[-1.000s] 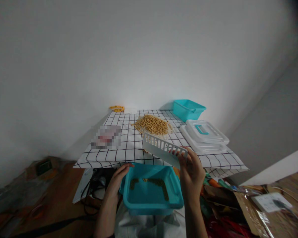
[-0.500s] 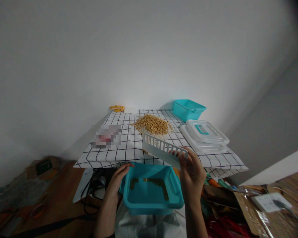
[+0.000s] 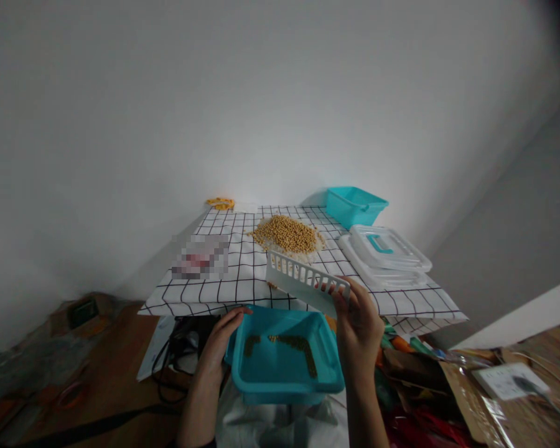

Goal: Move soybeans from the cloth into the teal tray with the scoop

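My right hand [image 3: 358, 320] pinches one end of a white slotted plastic panel [image 3: 303, 285], tilted above the table's front edge. Below it, a teal plastic tub [image 3: 287, 384] rests on my lap. Its floor holds small dark green beans [image 3: 298, 343] along the far and right sides, with a few pale beans among them. My left hand [image 3: 221, 339] grips the tub's left rim near the far corner. Beyond the panel, a heap of yellow soybeans [image 3: 287, 234] lies on the checked tablecloth [image 3: 247, 289], with whitish grains around its edge.
A second teal tub [image 3: 354, 208] stands at the back right. Clear lids [image 3: 387, 249] with a teal handle are stacked before it. Something yellow [image 3: 220, 203] lies at the back left, near a blurred packet [image 3: 200, 258]. Cardboard and a power strip [image 3: 511, 381] are at lower right.
My right hand and the panel have shifted very slightly left. My left hand and the tub stay where they were.
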`<state>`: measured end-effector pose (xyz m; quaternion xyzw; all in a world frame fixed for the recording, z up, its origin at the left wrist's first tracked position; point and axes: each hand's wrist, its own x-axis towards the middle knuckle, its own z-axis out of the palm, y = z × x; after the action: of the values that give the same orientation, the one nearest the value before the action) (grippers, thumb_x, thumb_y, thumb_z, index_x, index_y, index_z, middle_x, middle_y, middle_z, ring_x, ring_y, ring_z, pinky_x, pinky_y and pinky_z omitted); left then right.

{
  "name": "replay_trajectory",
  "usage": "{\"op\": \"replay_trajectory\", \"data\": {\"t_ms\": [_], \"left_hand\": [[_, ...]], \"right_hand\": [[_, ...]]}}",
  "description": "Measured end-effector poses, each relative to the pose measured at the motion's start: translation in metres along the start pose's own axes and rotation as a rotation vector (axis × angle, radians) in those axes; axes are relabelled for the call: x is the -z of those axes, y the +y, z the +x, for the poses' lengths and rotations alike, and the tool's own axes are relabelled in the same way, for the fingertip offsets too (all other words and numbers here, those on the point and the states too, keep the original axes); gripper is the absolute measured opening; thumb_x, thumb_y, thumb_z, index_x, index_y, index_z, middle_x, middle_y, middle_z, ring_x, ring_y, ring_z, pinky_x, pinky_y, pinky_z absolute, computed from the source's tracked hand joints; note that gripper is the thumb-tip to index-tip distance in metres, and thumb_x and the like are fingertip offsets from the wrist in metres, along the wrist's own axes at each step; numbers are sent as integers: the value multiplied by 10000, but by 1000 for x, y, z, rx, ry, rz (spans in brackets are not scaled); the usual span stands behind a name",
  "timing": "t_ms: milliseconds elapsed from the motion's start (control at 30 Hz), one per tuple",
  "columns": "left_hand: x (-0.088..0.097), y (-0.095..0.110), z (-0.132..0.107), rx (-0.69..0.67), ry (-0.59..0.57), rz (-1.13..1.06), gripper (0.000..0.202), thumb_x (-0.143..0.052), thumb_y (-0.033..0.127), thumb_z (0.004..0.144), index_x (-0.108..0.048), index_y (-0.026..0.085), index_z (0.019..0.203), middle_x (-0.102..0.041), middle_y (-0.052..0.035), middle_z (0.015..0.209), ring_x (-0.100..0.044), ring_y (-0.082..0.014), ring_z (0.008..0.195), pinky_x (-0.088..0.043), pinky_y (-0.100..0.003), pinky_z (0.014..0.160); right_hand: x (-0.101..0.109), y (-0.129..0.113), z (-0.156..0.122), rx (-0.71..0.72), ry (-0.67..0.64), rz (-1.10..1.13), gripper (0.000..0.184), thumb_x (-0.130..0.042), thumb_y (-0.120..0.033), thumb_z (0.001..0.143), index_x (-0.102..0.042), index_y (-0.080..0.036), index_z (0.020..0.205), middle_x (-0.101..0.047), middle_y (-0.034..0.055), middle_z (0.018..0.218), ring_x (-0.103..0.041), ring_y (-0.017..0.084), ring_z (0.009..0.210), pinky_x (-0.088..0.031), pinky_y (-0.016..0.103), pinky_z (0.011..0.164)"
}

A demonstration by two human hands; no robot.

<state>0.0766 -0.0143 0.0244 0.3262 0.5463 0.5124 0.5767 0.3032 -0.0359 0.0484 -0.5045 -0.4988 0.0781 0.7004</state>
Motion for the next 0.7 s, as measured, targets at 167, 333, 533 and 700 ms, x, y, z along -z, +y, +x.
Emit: {"op": "replay_trajectory", "data": {"t_ms": [167,333,533,700], "left_hand": [[0,0,-2,-2,-9,-8,280,-865,413,510,-793,216,696,-737,17,667,-632,-204,670,-475,-293,640],[0,0,-3,5,-21,-26,275,-880,401,508,-790,218,693,-737,29,644,-636,-192,646,-485,-277,617],[1,-3,0,-4,-16,-37,252,-875,394,545,-800,219,710,-753,33,678,-642,-180,682,-490,-261,644],[2,-2,2,4,-26,-37,271,-885,393,525,-799,214,709,-755,32,673,-642,-181,674,-492,-266,639]], "right_hand": [[0,-2,0,16,2,-16,174,-628,-311,941,-723,-212,1047,-788,69,978,-769,243,908,-583,332,796],[0,-3,0,26,16,-27,161,-645,-301,931,-732,-216,1036,-790,60,966,-769,232,895,-583,309,781],[0,-1,0,22,12,-23,158,-634,-295,939,-727,-224,1045,-791,55,963,-772,228,892,-584,302,768],[0,1,0,13,17,-16,167,-645,-303,933,-729,-229,1057,-789,56,991,-764,229,933,-575,306,808]]}}
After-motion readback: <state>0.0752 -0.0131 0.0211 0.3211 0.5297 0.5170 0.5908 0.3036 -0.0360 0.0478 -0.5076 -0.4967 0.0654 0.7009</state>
